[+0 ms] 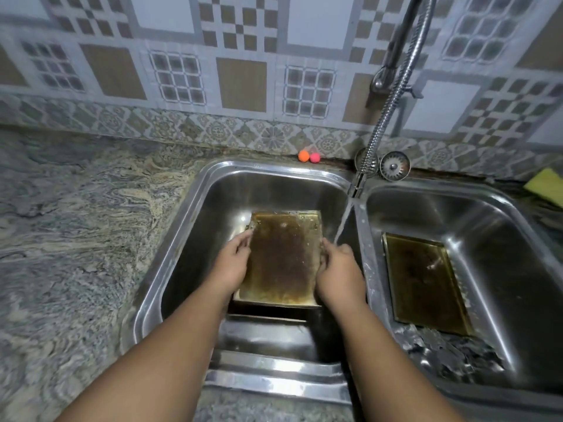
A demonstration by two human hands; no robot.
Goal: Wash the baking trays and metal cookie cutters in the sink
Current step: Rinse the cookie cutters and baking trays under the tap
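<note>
A brown-stained rectangular baking tray is held tilted over the left sink basin. My left hand grips its left edge and my right hand grips its right edge. Water runs from the flexible faucet hose and lands by my right hand. A second stained baking tray lies in the right sink basin. Several small metal cookie cutters lie heaped at the near end of that basin.
A granite counter spreads to the left. An orange ball and a pink ball sit at the back rim. A sink strainer leans by the wall. A yellow sponge lies at the far right.
</note>
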